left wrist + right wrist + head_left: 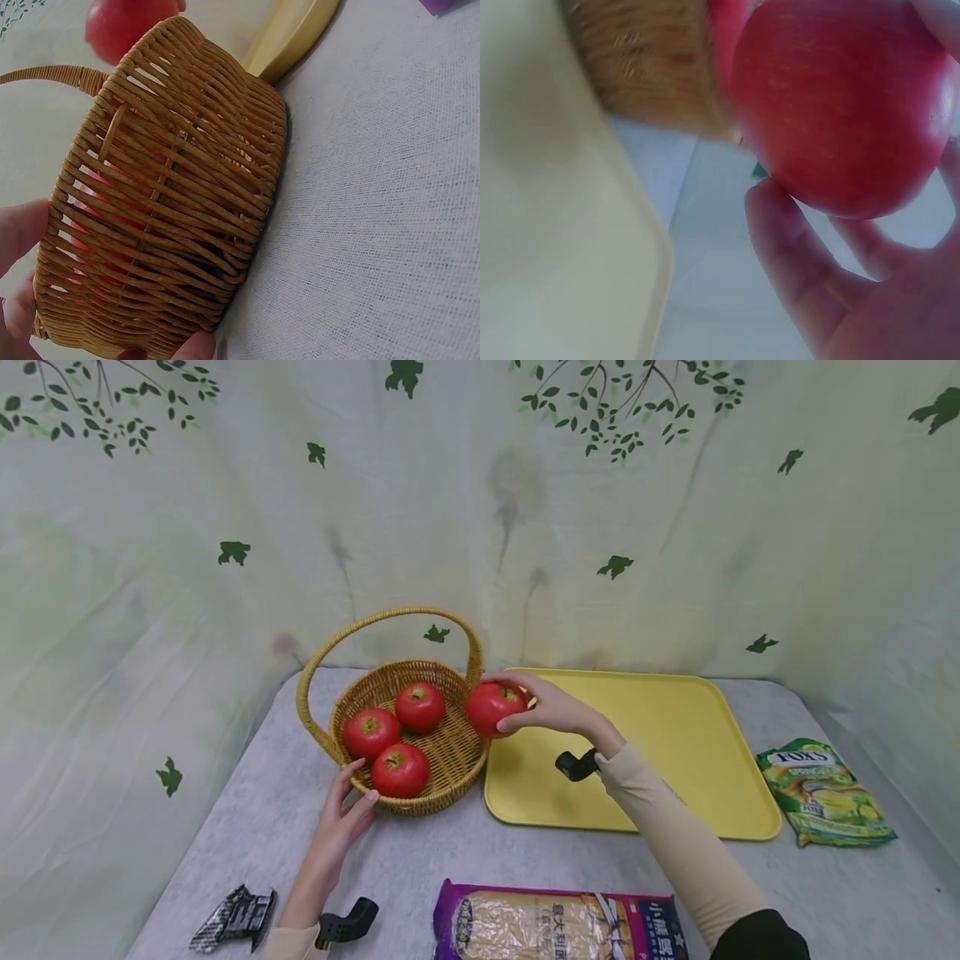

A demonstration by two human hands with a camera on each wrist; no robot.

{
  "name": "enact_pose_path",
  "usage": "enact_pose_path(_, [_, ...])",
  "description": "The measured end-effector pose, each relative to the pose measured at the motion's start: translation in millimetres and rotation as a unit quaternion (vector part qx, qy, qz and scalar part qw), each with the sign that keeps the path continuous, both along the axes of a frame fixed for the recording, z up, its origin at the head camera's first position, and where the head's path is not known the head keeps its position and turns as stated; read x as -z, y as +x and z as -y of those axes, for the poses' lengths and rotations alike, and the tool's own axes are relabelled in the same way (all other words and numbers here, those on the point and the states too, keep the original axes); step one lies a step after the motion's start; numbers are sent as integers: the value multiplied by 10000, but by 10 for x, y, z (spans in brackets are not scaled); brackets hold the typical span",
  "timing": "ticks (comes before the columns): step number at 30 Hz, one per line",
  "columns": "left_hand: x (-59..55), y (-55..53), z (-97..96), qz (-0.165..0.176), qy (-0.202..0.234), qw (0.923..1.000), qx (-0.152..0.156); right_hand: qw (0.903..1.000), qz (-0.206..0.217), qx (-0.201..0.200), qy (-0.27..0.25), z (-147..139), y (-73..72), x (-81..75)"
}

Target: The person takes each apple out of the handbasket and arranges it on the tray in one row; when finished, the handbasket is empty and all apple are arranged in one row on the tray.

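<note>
My right hand (pixel 553 703) grips a red apple (pixel 491 710) between thumb and fingers, over the right rim of a round wicker basket (pixel 454 745). That held apple (pixel 840 105) fills much of the right wrist view, with fingertips against its side. Inside the basket lie three more red apples: a back one (pixel 420 707), a left one (pixel 371 733) and a front one (pixel 401 770). At the front left, my left hand (pixel 339 827) holds the basket's rim by thumb and fingers. The basket's woven side (pixel 165 195) shows close up in the left wrist view.
A yellow tray (pixel 630 743) lies right of the basket, beneath my right forearm. Farther right is a green candy bag (pixel 825 793). A purple-edged noodle pack (pixel 558 922) lies at the front, and a black-and-silver wrapped item (pixel 236 918) at the front left. The basket's tall handle (pixel 397 614) arches up.
</note>
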State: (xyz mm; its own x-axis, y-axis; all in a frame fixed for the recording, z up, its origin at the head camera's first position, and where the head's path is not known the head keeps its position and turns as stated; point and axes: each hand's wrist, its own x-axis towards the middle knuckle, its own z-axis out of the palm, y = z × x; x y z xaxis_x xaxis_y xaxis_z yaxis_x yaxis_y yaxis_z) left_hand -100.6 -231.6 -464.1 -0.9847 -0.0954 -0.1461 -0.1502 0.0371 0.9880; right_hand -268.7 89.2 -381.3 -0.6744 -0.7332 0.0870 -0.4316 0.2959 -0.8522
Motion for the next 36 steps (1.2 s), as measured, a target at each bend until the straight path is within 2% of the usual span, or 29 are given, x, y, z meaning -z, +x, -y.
enact_pose_path(6, [-9,6,4,2,-33,10000,-3,9980,108,628,-37,-336,-38,133])
enact_pose_path(9, [-11,12,9,-3,-43,10000,-4,9952,105,961,142,-465,-36,211])
enact_pose_path(13, [-11,19,12,-21,-66,10000,-2,9920,-69,1190,417,-581,-26,320])
enact_pose_path(21, [-5,16,5,-55,-65,10000,-12,9870,-339,1358,793,-630,-32,529])
enact_pose_path(36, [14,6,8,-37,-46,10000,26,9825,-696,1244,1197,-376,-44,653])
